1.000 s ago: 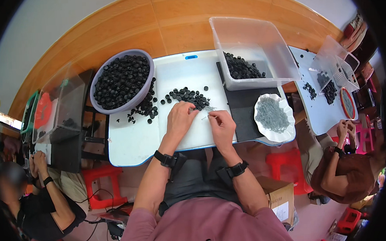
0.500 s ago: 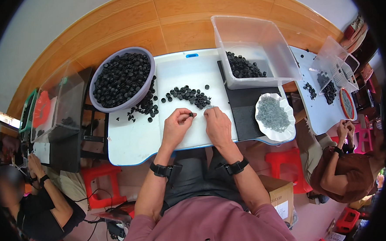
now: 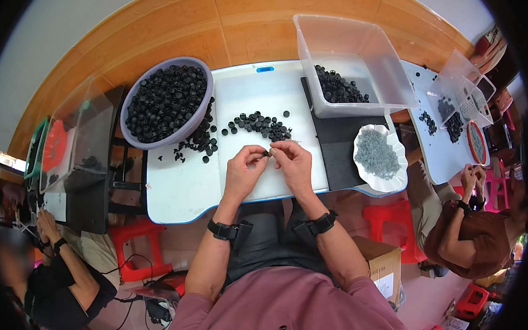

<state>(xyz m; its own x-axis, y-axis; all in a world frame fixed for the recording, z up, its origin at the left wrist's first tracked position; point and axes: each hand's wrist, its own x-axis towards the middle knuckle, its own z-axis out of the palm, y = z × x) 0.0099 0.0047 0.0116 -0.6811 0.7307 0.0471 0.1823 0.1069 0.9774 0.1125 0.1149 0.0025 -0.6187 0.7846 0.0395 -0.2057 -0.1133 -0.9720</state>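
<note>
Over the front of the white table (image 3: 181, 184), my left hand (image 3: 243, 171) pinches a small round black plastic part (image 3: 267, 153). My right hand (image 3: 294, 166) meets it from the other side, thumb and forefinger closed together at the part. Whatever tiny piece the right fingertips may hold is too small to make out. Just beyond both hands lies a loose pile of black plastic caps (image 3: 262, 124). Both wrists wear black straps.
A lilac basin (image 3: 198, 122) heaped with black caps stands left, loose ones spilled beside it. To the right are a clear plastic box (image 3: 371, 108) partly filled with black parts, a black mat (image 3: 338, 158) and a white fluted dish (image 3: 391, 184) of small translucent pieces. People sit on both sides.
My right hand has moved left from the edge of the cap pile to the black part in my left hand. The fingertips of both hands now meet.
</note>
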